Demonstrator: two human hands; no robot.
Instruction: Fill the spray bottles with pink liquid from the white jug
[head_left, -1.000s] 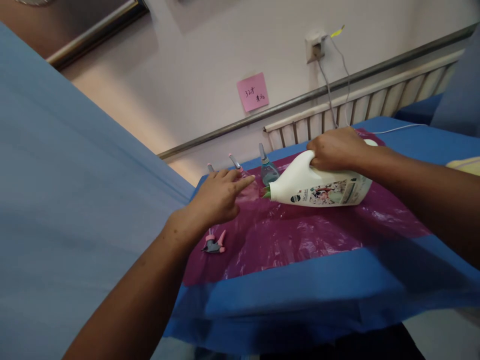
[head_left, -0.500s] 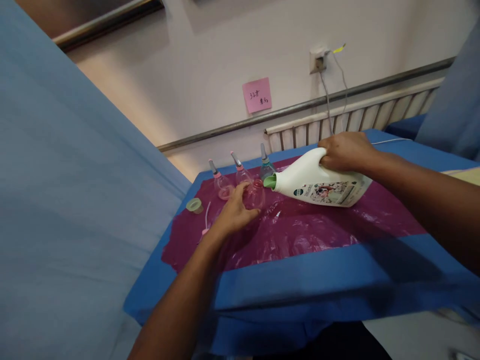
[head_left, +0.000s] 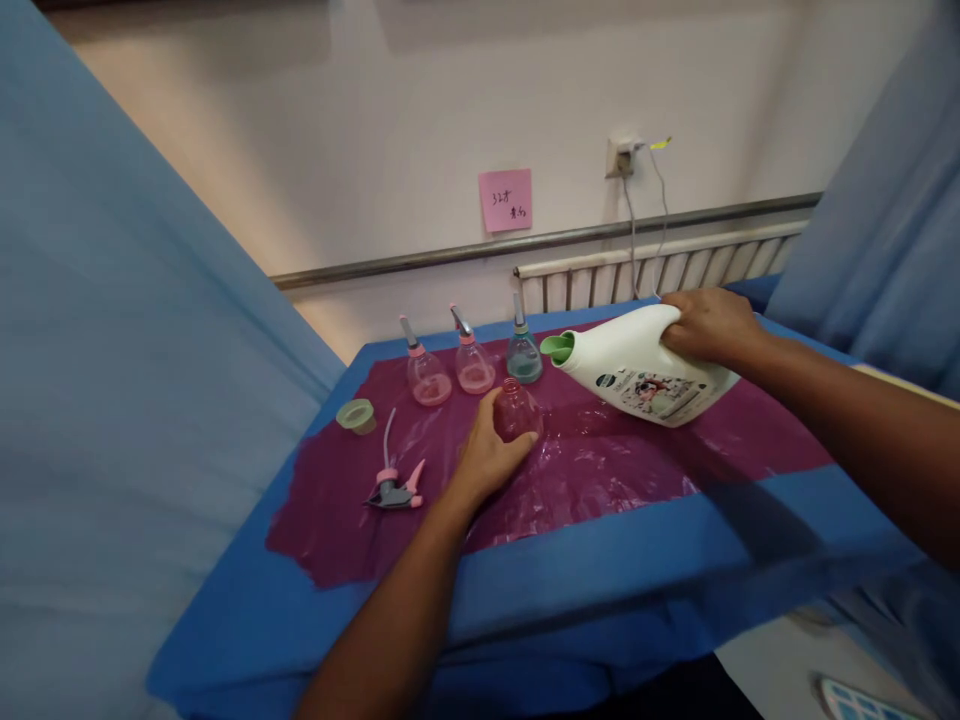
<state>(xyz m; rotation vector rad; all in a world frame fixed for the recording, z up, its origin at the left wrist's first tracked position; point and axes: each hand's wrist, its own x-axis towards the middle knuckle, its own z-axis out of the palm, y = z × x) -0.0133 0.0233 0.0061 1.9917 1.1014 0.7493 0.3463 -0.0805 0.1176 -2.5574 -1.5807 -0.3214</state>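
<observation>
My left hand is curled around a clear pink spray bottle, which stands with its neck uncovered. My right hand grips the handle of a white detergent jug, tipped to the left. Its green pouring spout is above and to the right of the bottle's mouth, apart from it. A grey and pink spray trigger head with its tube lies left of my left forearm. A pale green cap sits farther left.
Behind the pink bottle stand two pink spray bottles and a teal spray bottle, with liquid inside. Purple plastic sheeting covers part of the blue-draped table. Blue curtains hang at both sides; a radiator is behind.
The jug's spout has drawn away from the bottle's mouth, up and to the right. My left hand still holds the bottle. The view has shifted, showing the trigger head fully.
</observation>
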